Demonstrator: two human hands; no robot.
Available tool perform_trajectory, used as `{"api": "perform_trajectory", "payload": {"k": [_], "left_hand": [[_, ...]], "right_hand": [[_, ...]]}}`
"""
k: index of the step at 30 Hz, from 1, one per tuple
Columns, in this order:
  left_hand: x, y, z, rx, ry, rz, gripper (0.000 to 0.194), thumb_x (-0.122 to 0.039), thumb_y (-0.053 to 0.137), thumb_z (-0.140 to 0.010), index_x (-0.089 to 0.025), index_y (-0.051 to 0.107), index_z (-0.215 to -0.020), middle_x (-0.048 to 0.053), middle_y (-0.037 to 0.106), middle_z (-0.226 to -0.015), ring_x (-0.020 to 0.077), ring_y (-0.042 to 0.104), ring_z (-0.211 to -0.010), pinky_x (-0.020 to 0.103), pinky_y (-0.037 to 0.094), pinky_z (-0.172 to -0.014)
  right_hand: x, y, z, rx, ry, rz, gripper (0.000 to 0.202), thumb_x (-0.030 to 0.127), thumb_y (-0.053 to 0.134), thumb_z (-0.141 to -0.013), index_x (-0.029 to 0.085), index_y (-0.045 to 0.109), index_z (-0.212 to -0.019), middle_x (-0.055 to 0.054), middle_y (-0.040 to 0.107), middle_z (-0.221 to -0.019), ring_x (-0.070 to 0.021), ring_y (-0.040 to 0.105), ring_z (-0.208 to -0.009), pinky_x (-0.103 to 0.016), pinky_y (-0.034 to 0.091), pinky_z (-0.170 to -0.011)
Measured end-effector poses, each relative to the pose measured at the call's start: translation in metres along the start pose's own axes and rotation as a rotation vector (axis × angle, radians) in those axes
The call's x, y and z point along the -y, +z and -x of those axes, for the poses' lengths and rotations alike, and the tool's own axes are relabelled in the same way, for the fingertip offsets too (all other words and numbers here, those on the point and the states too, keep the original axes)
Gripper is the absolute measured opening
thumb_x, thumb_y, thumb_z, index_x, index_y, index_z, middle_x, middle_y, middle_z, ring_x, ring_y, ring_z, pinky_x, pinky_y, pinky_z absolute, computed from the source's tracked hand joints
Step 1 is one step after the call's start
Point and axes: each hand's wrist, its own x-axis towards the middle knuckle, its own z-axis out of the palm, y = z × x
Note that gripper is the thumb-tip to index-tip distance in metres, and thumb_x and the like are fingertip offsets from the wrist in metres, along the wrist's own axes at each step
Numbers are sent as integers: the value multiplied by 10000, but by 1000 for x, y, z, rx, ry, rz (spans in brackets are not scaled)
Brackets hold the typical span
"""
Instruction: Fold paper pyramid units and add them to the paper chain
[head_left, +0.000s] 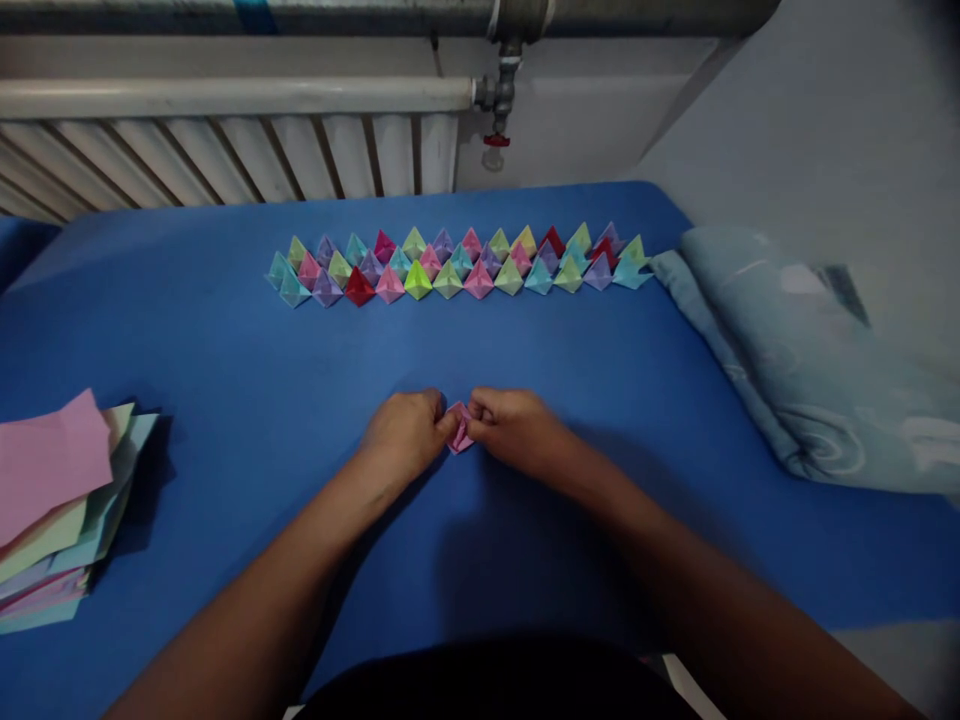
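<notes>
A small pink folded paper piece (460, 430) is pinched between my two hands, just above the blue surface (360, 350). My left hand (405, 430) is closed on its left side, thumb pressing the paper. On the other side, my right hand (514, 425) grips its right edge with curled fingers. Part of the paper is hidden behind the fingertips. Beyond my hands stand folded paper boats (478, 281) in close rows, coloured pink, green, blue, purple and red, each with a pointed middle.
Loose coloured paper sheets (56, 445) lie stacked at the left edge. A folded light-blue patterned cloth (810, 370) rests on the right by the wall. Behind the surface are a white radiator (330, 160) and a pipe valve with a red handle (496, 141).
</notes>
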Motion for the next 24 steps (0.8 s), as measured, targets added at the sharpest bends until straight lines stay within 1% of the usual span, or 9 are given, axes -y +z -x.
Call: {"api": "perform_trajectory", "payload": {"k": [5,8,12,17,24], "left_hand": [[5,1,4,0,43,50,288,-402,472,-880,-190,630,-768,22,581,-624,160,499,-573,281,285,-541],[7,1,5,7,40,91,220,-363,519,-853,-192,611,-751,-2,557,-603,143,478,-552,276,277,-533],[8,-1,5,26,45,123,211,-346,528,-846,-195,592,-715,-20,526,-580,131,455,-541,275,267,-533],[10,-1,3,52,40,154,198,-348,571,-829,-196,572,-703,-33,524,-584,118,449,-541,262,268,-520],[7,-2,5,45,38,130,196,-339,536,-850,-196,587,-725,-21,551,-609,123,464,-555,263,281,-529]], "right_hand": [[1,-2,0,7,-1,-36,194,145,558,-793,184,512,-608,47,511,-562,-80,411,-533,-224,272,-530],[3,-3,1,13,17,-59,184,126,553,-788,182,533,-613,41,535,-578,-82,425,-545,-223,280,-535],[3,-4,3,14,29,-89,179,138,558,-790,181,543,-616,42,536,-569,-84,432,-545,-222,285,-532],[-1,-5,0,37,35,-128,174,203,589,-790,183,552,-621,52,514,-542,-82,425,-528,-220,280,-515],[1,-4,-2,53,67,-107,109,205,597,-776,187,589,-669,50,529,-557,-86,433,-540,-225,270,-516]]}}
